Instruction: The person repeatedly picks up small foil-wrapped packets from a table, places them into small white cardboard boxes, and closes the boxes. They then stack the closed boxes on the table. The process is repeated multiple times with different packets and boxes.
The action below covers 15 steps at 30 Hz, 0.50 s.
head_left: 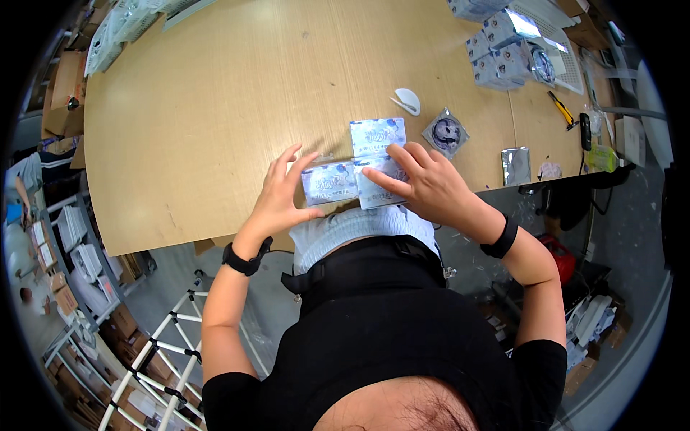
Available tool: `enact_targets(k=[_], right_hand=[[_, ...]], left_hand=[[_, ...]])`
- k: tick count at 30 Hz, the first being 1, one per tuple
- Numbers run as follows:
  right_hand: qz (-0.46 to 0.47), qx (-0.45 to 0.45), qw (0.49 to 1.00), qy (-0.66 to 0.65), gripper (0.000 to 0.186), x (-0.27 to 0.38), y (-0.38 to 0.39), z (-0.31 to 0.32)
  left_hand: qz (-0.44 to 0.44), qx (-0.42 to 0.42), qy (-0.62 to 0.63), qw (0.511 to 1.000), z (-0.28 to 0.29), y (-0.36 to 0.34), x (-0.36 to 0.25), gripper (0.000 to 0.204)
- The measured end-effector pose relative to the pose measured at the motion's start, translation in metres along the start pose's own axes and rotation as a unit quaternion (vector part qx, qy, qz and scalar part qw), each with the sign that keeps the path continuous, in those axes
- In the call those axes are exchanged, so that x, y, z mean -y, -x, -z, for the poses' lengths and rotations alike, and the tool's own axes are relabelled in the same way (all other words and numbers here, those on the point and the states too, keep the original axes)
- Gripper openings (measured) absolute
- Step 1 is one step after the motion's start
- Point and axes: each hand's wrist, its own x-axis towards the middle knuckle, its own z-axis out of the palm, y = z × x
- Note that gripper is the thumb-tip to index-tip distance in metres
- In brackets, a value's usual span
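Observation:
Three small blue-and-white boxes lie close together at the table's near edge. The left box (327, 188) lies beside my left hand (279, 195), whose fingers and thumb are spread around its left end without closing on it. My right hand (431, 181) grips the right box (374, 195), with its thumb and index finger across the top face and the other fingers curled. Its far side is partly hidden by that hand. Just beyond it sits the far box (378, 133), touching or nearly touching.
A white letter-opener-like cutter (408, 100) and a silver packet with a dark round item (445, 133) lie beyond my right hand. Farther right are a silver pouch (516, 167), a yellow utility knife (560, 107) and stacked boxes (499, 66). A white pipe frame (172, 348) stands on the floor.

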Motion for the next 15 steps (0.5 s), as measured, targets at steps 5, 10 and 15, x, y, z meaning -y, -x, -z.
enact_targets(k=[5,10,15], right_hand=[[-0.014,-0.039,0.995,-0.094,0.077,-0.003,-0.004,0.009],[-0.11,-0.106,0.983,-0.104,0.079,-0.017,-0.001,0.037],[-0.079,-0.085,0.987,-0.108,0.081,-0.038,-0.024,0.032]], left_hand=[[0.013,-0.029,-0.057,0.998,-0.041,0.004,0.019,0.094],[-0.002,-0.045,-0.002,0.999,-0.044,-0.001,0.027,0.075],[-0.017,-0.04,0.056,0.997,-0.003,0.008,0.005,0.065]])
